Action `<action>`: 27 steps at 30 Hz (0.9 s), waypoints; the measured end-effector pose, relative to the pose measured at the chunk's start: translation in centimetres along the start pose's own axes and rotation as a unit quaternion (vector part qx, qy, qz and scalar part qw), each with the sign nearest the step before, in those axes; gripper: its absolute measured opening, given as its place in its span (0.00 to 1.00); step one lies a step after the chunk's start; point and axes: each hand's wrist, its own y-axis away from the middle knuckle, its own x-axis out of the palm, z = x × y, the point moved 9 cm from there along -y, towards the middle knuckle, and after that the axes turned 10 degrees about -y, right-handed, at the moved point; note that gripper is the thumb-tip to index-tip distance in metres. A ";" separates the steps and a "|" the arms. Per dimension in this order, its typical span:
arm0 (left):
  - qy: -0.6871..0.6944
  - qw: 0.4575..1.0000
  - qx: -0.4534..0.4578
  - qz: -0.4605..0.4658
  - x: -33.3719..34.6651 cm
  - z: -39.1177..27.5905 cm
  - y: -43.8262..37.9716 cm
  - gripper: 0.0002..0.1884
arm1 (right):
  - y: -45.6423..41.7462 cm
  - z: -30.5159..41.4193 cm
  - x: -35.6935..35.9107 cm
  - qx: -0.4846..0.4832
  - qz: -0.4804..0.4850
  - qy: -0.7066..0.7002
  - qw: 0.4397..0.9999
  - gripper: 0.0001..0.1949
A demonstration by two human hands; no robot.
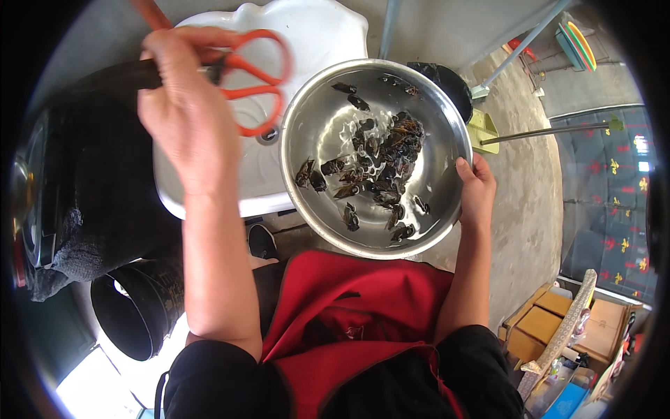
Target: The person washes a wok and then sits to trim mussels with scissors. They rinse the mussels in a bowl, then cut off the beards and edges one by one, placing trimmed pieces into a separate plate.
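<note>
My left hand is raised over the left side of a white ceramic sink, closed around red-handled scissors that look blurred; their blades are hidden. With its thumb over the rim, my right hand grips the right side of a round stainless steel basin. Shallow water lies in the basin, with many dark winged insects, seemingly cicadas, clumped at the middle and scattered around. The basin overlaps the sink's right part, above a red apron.
A black bucket lies tilted at lower left, below dark cloth. Beyond the basin are a black container and a green dustpan with a long handle. Cardboard boxes stand at lower right.
</note>
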 end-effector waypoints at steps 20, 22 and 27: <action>-0.643 0.489 -0.039 0.588 3.6 38.4 9.7 0.19 | 0.4 0.5 0.4 0.038 -0.005 -0.013 0.999 0.11; -0.620 0.508 -0.023 0.598 4.6 39.2 10.6 0.18 | 0.3 0.6 0.4 0.030 -0.006 -0.013 0.999 0.11; -0.440 0.731 -0.080 0.514 7.5 32.7 6.9 0.20 | 0.4 0.5 0.6 0.032 0.016 -0.045 0.998 0.11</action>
